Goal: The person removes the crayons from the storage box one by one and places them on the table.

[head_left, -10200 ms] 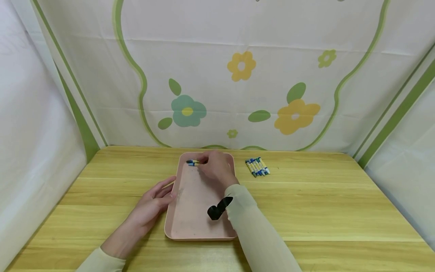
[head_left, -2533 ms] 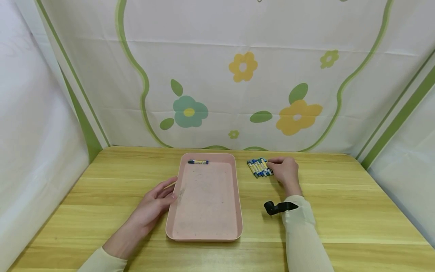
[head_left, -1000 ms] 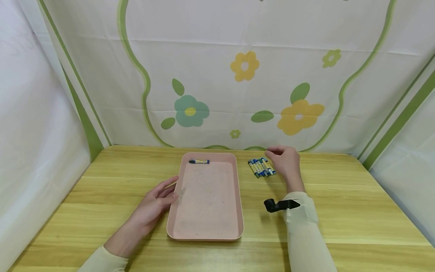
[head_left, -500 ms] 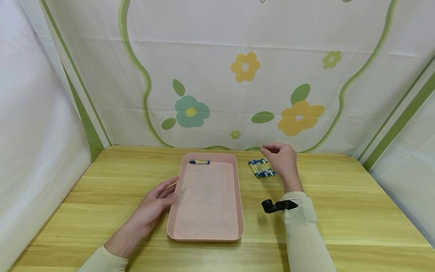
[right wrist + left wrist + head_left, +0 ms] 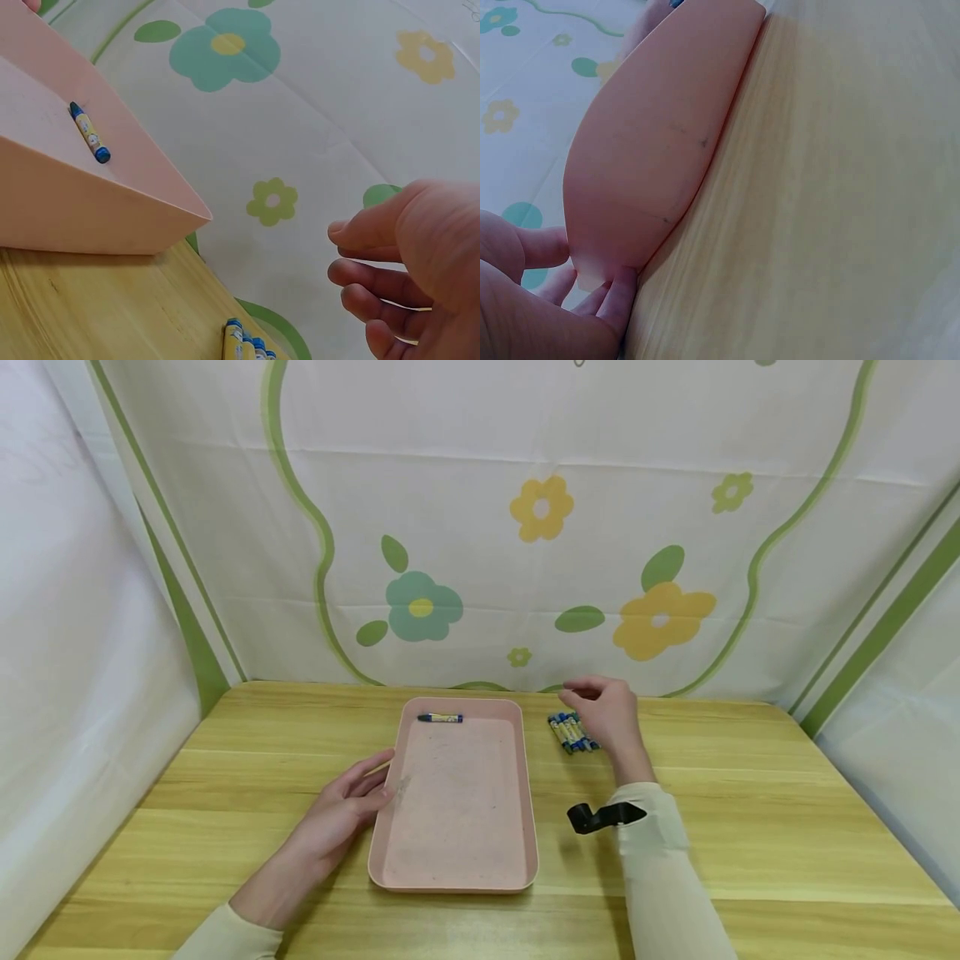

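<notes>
A pink tray (image 5: 457, 810) lies on the table. At its left side my left hand (image 5: 341, 810) rests with relaxed fingers, fingertips touching the outer wall; the left wrist view shows those fingers (image 5: 619, 296) low against the tray wall. One crayon (image 5: 440, 718) with a dark tip and yellow-and-blue wrapper lies crosswise at the tray's far end. To the right of the tray, several crayons (image 5: 567, 735) lie side by side in a slanted row. My right hand (image 5: 606, 714) hovers over the row's right part, hiding some of it, its fingers loosely bent with nothing between them.
The wooden table (image 5: 750, 827) ends at the back against a white curtain (image 5: 450, 502) printed with flowers. White cloth hangs at both sides. A black wrist mount (image 5: 603, 817) juts from the right sleeve above the table.
Ten seconds ago my right hand was at two crayons in the tray; one lies there now. The row has grown. My right hand has risen from its right end and moved left. My left hand stays.
</notes>
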`<state>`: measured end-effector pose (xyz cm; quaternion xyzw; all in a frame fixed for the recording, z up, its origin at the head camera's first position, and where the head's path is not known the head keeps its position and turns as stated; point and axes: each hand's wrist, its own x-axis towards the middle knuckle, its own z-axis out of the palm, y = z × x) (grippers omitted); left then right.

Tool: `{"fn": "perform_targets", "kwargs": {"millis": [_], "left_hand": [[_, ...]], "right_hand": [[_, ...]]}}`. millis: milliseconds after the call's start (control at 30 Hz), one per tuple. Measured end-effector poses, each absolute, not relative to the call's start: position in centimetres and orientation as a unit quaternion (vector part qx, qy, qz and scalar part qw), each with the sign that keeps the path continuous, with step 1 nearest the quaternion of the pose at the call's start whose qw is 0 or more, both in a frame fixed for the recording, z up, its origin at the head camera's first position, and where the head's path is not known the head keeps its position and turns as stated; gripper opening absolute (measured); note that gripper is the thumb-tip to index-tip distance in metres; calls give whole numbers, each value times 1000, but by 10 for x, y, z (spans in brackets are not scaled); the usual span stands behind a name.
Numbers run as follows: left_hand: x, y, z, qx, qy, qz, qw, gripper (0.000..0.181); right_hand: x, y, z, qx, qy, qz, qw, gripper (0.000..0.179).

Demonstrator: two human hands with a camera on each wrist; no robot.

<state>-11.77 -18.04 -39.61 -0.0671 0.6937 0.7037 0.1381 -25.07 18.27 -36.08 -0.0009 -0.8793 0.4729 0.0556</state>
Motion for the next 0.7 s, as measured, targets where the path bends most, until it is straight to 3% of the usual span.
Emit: {"fn": "perform_targets", "kwargs": {"millis": [700], "left_hand": [[-119, -179, -398, -68, 695, 703, 134, 61]], "right_hand": [[-245, 136, -361, 57, -870, 488, 47, 29]]}}
